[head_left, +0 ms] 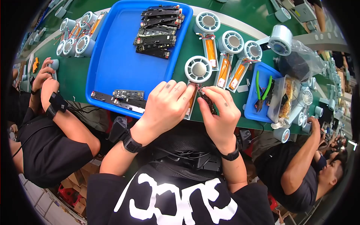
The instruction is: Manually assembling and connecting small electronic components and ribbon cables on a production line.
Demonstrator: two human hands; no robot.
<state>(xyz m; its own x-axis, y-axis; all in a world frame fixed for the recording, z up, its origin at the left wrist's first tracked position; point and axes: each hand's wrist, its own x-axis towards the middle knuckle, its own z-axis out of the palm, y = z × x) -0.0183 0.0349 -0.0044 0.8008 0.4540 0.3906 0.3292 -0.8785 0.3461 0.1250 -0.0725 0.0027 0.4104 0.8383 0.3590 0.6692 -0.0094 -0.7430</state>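
My left hand (167, 107) is closed, its fingertips gathered at the thin wires below a pale blue round fan unit (198, 69). What they pinch is hidden. My right hand (221, 116) grips a narrow dark circuit board (207, 102) between thumb and fingers, close beside the left fingertips. The unit's housing, with an orange battery (190, 101), runs toward me and is partly covered by my left hand. Just beyond lie similar fan units (232, 42) with orange batteries (224, 69) in their open handles.
A large blue tray (120, 48) at left holds several circuit boards (157, 32). On the right, a small blue tray (251, 101) holds green-handled cutters (267, 88) beside a clear container (276, 99). Co-workers' arms (71, 123) are at both sides. More fan units (84, 45) stand far left.
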